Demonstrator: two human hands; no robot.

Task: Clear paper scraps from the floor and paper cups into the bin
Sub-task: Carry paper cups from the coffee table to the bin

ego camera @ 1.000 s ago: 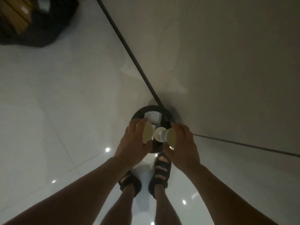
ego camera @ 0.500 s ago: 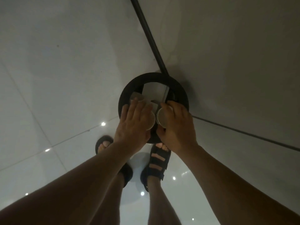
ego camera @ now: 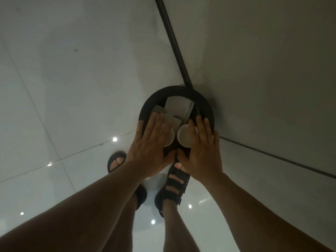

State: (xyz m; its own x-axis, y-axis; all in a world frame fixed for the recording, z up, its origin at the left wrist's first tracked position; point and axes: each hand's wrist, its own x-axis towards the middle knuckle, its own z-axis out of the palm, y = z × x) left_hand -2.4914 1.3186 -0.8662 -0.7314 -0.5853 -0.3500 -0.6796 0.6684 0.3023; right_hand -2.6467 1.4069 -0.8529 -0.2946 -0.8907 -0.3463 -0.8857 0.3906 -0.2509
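A round black bin [ego camera: 207, 104] stands on the floor in the corner, with several pale paper scraps [ego camera: 177, 104] lying inside it. Two white paper cups sit mouth-up over the bin's near half. The left cup [ego camera: 169, 139] is mostly covered by my left hand [ego camera: 151, 142]; the right cup [ego camera: 183, 137] shows beside my right hand [ego camera: 201, 151]. Both hands hover over the bin with fingers stretched straight and thumbs close together. Neither hand's fingers curl around a cup; I cannot tell whether they touch the cups.
A grey wall with a dark skirting strip [ego camera: 172, 39] runs down to the bin, and a second wall [ego camera: 272, 155] meets it at the right. My feet in black sandals [ego camera: 174, 186] stand on glossy white tiles [ego camera: 63, 88] just before the bin.
Both hands gripped a cup a second ago; their fingers have since straightened over the bin. The view has closed in on the bin, which looks larger.
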